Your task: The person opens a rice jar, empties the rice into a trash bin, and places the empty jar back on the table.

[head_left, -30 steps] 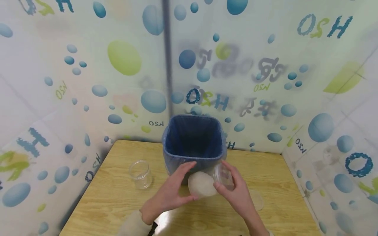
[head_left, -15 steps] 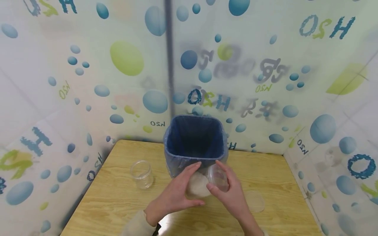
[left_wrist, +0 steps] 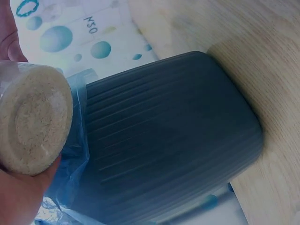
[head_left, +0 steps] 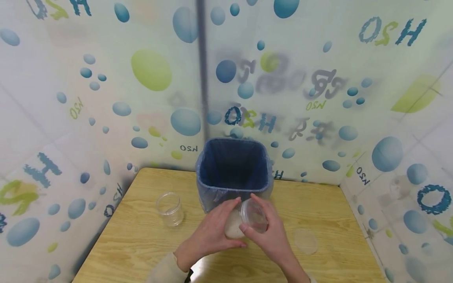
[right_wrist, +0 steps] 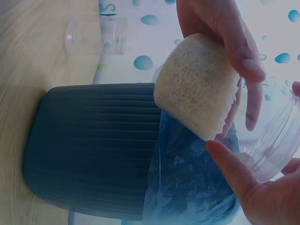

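Note:
My left hand (head_left: 209, 232) grips a clear jar packed with white rice (right_wrist: 197, 84), fingers and thumb round its sides. The jar's rounded base (left_wrist: 40, 117) faces the left wrist camera, and grains show at its tilted mouth in the right wrist view. My right hand (head_left: 270, 232) holds an empty clear jar (head_left: 256, 218) on its side, its ridged rim turned left toward the rice jar. From the head view, this rim overlaps the top of the rice jar. Right fingertips and thumb reach right up to the rice jar's mouth.
Just beyond the hands stands a dark blue ribbed bin (right_wrist: 93, 145) lined with a blue plastic bag (right_wrist: 187, 178). Another clear jar (head_left: 171, 214) stands on the wooden table (head_left: 124, 243) at left. A clear round lid (head_left: 306, 241) lies at right. Patterned curtains surround the table.
The right hand has brought the empty jar leftward and closer over the rice jar, hiding more of it. The left hand has shifted slightly right. Bin, other jar and lid stay put.

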The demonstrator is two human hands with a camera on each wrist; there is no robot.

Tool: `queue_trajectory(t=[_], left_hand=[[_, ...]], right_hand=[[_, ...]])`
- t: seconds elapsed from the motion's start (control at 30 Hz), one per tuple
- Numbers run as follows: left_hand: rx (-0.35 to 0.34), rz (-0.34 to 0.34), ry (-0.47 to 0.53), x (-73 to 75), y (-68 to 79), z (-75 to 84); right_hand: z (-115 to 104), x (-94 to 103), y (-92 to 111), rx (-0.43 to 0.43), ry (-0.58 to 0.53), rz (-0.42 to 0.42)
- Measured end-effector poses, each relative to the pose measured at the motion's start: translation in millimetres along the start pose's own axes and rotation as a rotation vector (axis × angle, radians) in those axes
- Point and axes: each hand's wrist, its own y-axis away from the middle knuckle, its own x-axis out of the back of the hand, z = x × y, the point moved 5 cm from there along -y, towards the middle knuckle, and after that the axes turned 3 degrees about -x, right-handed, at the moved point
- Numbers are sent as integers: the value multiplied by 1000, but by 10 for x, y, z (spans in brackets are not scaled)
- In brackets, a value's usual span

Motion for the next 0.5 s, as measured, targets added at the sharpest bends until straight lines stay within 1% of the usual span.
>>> queue_trajectory(t=[0.23, 0.37, 0.5], left_hand=[[31, -9, -45, -7, 4, -19], [48, -1, -80, -17, 12, -10], [66, 5, -109, -43, 36, 3]], right_hand=[[-2, -49, 3, -13, 6, -16], [12, -50, -8, -17, 70, -23], [24, -41, -20, -25, 157, -59]])
